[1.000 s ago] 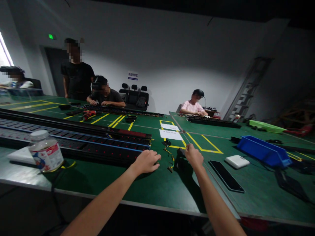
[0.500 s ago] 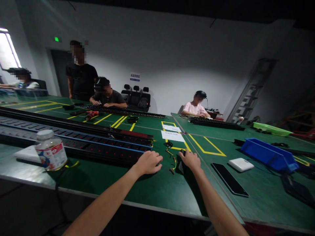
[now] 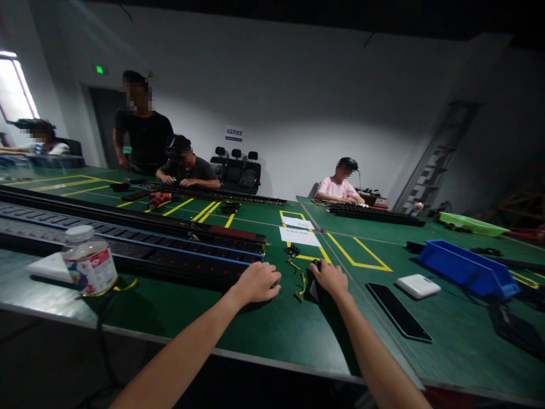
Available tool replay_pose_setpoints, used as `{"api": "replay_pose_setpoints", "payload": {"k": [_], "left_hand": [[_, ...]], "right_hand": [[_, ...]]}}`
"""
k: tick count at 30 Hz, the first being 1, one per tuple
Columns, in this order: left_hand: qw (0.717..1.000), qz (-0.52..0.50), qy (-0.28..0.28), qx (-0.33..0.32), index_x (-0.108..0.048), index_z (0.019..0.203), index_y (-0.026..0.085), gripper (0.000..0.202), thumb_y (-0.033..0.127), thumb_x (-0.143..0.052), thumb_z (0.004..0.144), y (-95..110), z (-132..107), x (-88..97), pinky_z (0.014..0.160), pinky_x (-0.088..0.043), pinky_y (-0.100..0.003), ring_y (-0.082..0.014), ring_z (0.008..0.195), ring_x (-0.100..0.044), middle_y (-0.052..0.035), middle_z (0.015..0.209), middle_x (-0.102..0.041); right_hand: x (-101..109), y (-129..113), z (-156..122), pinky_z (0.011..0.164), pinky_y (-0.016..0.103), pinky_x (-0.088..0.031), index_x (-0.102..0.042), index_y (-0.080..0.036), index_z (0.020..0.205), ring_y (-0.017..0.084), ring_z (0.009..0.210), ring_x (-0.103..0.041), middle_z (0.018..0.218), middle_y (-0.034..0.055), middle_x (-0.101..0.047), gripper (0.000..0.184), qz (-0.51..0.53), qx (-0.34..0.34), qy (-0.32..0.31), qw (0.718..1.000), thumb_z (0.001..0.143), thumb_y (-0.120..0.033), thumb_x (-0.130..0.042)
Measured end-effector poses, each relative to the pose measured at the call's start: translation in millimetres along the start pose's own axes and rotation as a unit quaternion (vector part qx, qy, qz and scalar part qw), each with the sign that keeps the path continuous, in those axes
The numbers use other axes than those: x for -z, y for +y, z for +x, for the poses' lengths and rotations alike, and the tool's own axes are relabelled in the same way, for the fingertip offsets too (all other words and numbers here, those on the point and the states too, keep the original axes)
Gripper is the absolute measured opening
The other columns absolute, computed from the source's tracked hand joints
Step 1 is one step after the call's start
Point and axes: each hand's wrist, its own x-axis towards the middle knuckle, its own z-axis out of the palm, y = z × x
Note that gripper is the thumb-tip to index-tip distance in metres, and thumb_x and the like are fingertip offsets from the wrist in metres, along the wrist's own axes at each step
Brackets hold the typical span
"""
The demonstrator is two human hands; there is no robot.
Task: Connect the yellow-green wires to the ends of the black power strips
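My left hand [image 3: 256, 282] rests knuckles-up on the green table [image 3: 264, 324], fingers curled, just in front of the end of a long black power strip [image 3: 179, 262]. Whatever is under its fingers is hidden. My right hand [image 3: 330, 279] lies curled over a small black object [image 3: 314, 288] beside it. Between the two hands lie small yellow-and-green wire pieces [image 3: 299, 285].
A clear plastic bottle [image 3: 89, 260] stands at the left. A black phone [image 3: 398, 312], a white box [image 3: 418, 286] and a blue bin [image 3: 468, 261] lie to the right. White papers [image 3: 299, 236] sit in a yellow-taped square. Several other people work at the far side.
My right hand has come down from slightly raised onto the small black object. My left hand has stayed in place. The view has shifted a little.
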Motion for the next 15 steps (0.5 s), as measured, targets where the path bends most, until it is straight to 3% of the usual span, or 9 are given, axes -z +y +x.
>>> {"api": "replay_pose_setpoints", "payload": {"k": [15], "left_hand": [[1.000, -0.011, -0.004, 0.001, -0.068, 0.084, 0.018, 0.020, 0.035, -0.061, 0.092, 0.8, -0.1, 2.4, 0.070, -0.046, -0.031, -0.0212, 0.082, -0.064, -0.0060, 0.086, -0.067]], "right_hand": [[2.2, -1.8, -2.2, 0.094, 0.046, -0.047, -0.060, -0.018, 0.132, 0.036, 0.123, -0.057, 0.135, 0.0188, -0.062, 0.056, -0.001, 0.000, 0.002, 1.000, 0.101, -0.057, -0.034]]}}
